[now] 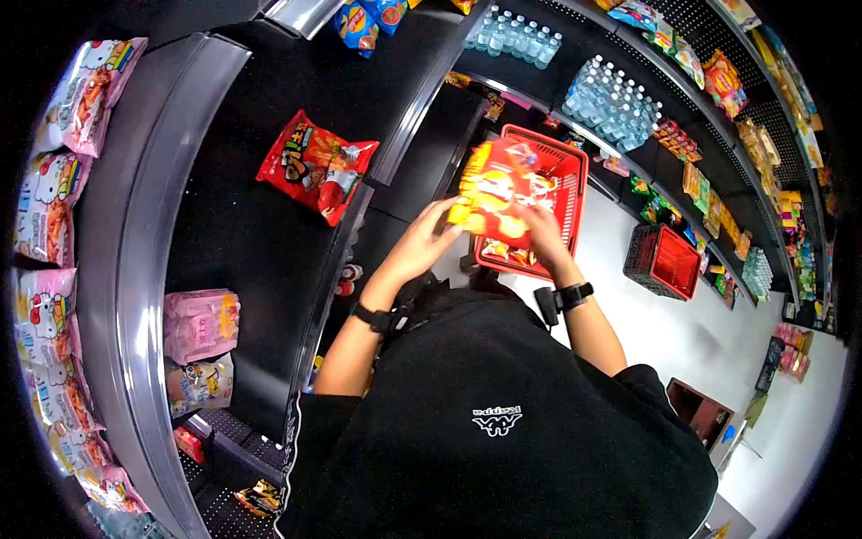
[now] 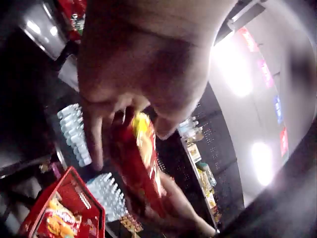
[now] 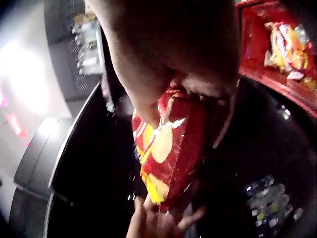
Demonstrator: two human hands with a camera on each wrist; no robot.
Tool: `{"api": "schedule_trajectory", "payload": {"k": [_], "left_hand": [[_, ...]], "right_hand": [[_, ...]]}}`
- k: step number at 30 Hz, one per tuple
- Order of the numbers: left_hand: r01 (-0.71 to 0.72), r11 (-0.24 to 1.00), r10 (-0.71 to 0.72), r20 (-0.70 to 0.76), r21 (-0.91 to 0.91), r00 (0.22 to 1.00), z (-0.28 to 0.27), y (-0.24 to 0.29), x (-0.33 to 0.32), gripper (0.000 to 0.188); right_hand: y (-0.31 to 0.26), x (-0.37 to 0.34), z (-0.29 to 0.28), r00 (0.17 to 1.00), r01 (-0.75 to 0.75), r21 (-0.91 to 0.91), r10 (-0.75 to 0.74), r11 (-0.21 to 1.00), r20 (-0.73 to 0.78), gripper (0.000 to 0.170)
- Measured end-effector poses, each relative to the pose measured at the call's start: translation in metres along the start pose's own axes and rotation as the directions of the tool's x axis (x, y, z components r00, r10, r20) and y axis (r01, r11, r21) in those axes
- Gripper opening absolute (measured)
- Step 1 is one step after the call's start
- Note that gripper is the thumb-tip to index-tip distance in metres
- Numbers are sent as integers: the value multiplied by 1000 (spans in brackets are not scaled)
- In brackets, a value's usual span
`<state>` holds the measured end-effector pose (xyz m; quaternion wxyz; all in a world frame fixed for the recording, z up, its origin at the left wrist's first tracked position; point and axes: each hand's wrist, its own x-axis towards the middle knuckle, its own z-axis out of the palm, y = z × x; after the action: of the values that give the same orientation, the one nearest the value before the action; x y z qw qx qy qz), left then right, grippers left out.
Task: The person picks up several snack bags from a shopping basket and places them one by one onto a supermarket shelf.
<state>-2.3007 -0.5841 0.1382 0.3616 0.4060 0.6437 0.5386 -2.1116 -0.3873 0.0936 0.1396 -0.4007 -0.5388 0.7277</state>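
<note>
A red and yellow bag of chips (image 1: 496, 193), blurred in the head view, is held up between both hands. My left hand (image 1: 419, 241) pinches its yellow end, thumb on one face and fingers on the other. At the opposite end my right hand (image 1: 542, 235) grips the bag; its fingers curl round the red edge in the right wrist view (image 3: 171, 144). Beneath the bag stands a red shopping basket (image 1: 580, 166) with several snack packs (image 2: 59, 220) inside, partly hidden by the bag and the hands.
On the black shelf to the left lies another red snack bag (image 1: 319, 166), with pink packs (image 1: 202, 325) nearer me. Shelves ahead carry bottled water (image 1: 612, 103) and boxed snacks. A second basket (image 1: 663, 260) sits on the white floor (image 1: 620, 314) to the right.
</note>
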Motion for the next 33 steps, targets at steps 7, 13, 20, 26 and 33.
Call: {"api": "schedule_trajectory", "payload": {"k": [7, 13, 20, 26, 33], "left_hand": [[175, 677, 447, -589, 715, 673, -92, 21, 11, 47], [291, 545, 348, -528, 786, 775, -124, -10, 1, 52], [140, 675, 460, -561, 725, 688, -97, 9, 3, 17], [-366, 685, 552, -121, 630, 825, -13, 45, 23, 19], [-355, 825, 351, 93, 439, 932, 48, 58, 69, 34]], "right_hand": [[122, -5, -180, 893, -238, -22, 210, 971, -398, 49], [126, -2, -148, 957, -214, -115, 185, 970, -225, 40], [49, 25, -29, 972, -86, -186, 123, 979, 198, 34], [-38, 4, 31, 837, -184, 278, 2, 943, 547, 64], [44, 24, -108, 958, -233, 358, 277, 904, -77, 70]]}}
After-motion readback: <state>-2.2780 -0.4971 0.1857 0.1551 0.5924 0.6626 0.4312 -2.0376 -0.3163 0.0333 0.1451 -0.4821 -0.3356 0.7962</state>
